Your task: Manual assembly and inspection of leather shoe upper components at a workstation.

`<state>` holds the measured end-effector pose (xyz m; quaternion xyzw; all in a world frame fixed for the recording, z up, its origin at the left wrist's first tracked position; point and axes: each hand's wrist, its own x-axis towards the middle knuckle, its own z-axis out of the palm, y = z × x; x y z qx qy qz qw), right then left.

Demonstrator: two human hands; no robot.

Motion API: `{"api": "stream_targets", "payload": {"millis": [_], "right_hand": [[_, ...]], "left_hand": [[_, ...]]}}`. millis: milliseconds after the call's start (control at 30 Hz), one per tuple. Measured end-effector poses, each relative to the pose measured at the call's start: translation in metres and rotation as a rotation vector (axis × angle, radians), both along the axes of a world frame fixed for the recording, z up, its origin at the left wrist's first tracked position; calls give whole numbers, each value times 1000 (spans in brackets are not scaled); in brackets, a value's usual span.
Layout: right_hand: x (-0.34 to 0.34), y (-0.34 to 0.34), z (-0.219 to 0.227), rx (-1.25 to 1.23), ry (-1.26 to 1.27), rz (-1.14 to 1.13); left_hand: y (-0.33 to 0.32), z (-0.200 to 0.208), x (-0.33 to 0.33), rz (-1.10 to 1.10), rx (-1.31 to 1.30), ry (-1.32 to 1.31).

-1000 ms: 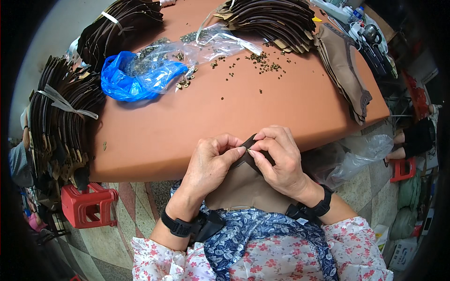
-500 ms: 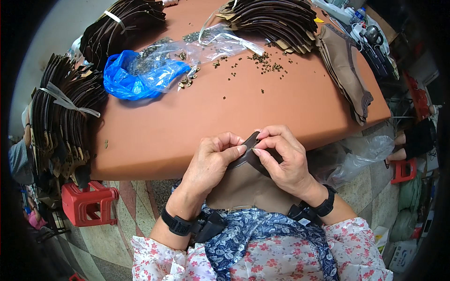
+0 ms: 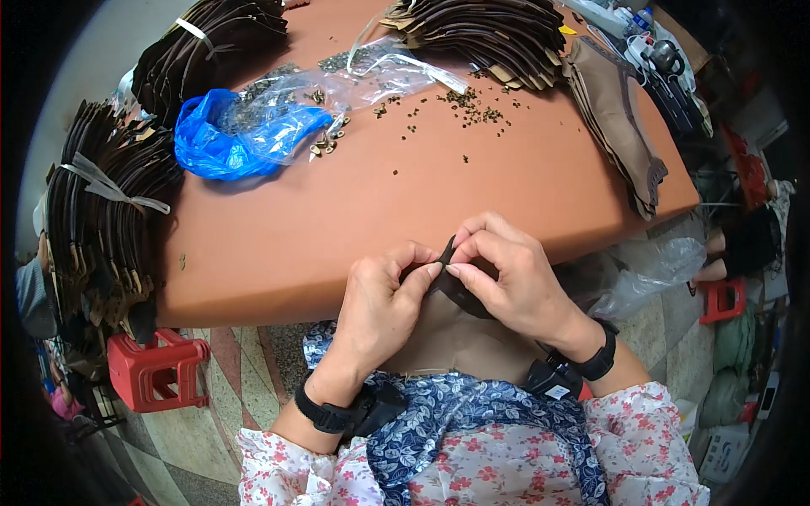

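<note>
My left hand (image 3: 381, 295) and my right hand (image 3: 516, 277) meet at the table's near edge. Between them is a flat brown shoe-upper piece (image 3: 460, 337) with a darker edge band. Thumb and fingers of my left hand pinch the band from one side; those of my right hand pinch it from the other, close to the upturned tip. Whether a small metal fitting sits between the right fingertips is hidden. The lower part of the piece hangs over a blue leaf-patterned apron (image 3: 422, 409) on my lap.
Small brass-coloured fittings (image 3: 468, 103) lie scattered on the orange-brown table (image 3: 337, 211). A blue plastic bag (image 3: 224, 152) and clear bags lie left of them. Bundled dark pieces (image 3: 101, 194) stand left and behind; more brown pieces (image 3: 616, 110) lie right. A red stool (image 3: 156, 371) stands below.
My left thumb has moved in beside the right thumb. The band's tip is now folded narrower and stands more upright between both hands. The whole view has shifted slightly.
</note>
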<state>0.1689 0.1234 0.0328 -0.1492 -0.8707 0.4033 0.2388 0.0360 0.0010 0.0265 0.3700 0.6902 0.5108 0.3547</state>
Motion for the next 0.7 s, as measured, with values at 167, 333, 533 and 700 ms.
{"api": "stream_targets", "payload": {"millis": [167,333,533,700], "right_hand": [[-3,3,3,-268,-74,-46],[-6,6,-15,-539,-11,-89],[-7,-5,-18,-186,-8,-101],[-4,8,-24,-615,-39,0]], "left_hand": [[1,-4,1,-4,129,304],[1,-7,2,8,141,298],[-1,-12,2,16,69,51],[-2,-5,-5,-40,9,-114]]}}
